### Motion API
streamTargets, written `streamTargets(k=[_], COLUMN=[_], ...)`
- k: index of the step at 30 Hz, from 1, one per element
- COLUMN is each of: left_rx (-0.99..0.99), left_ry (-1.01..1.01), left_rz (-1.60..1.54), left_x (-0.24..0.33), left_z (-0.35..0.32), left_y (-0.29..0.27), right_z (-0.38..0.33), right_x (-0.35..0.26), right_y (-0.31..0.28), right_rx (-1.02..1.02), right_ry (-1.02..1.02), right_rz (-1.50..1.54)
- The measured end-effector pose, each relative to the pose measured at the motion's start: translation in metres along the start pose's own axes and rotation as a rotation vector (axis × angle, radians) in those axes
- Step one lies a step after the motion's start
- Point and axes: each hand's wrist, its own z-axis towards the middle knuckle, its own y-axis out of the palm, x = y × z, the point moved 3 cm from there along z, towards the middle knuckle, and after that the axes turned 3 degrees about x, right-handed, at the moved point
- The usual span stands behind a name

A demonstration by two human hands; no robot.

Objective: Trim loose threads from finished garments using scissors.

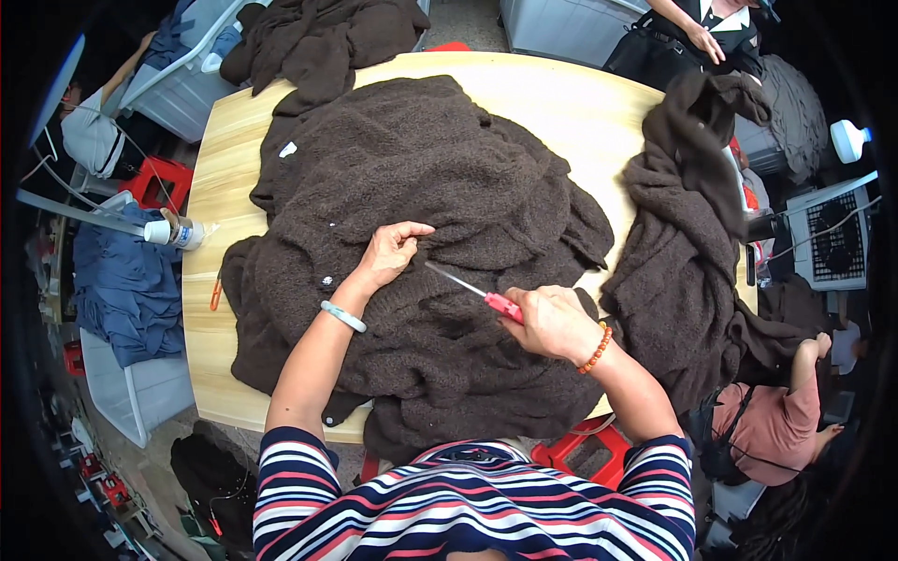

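A dark brown fleecy garment lies bunched across the table in front of me, with a small white tag and a few shiny buttons on it. My left hand rests on this cloth, index finger stretched to the right and the other fingers curled in by the thumb. Whatever those curled fingers hold, if anything, is hidden. Gripped in my right hand is a red-handled tool with a thin, pointed metal blade. Its tip points up and left, just above the cloth and a little short of my left hand.
More brown garments hang over the table's right side and lie at its far left. An orange cutter and a white bottle are at the left edge. Blue cloth fills a bin beyond. Other people sit or stand around.
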Motion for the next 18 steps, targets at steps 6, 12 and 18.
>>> streamTargets(k=[6,12,18], left_rx=[0.298,0.321,0.308], left_ry=[0.543,0.510,0.523], left_rz=[0.870,0.883,0.757], left_x=[0.056,0.030,0.020], left_z=[-0.048,-0.061,-0.056], left_y=[0.000,-0.025,-0.026], right_z=[-0.014,-0.009,0.002], right_x=[0.015,-0.015,-0.024], right_y=[0.007,0.010,0.005], right_rx=[0.001,-0.009,0.015], right_ry=[0.118,-0.052,-0.048], right_rz=[-0.001,-0.009,-0.042])
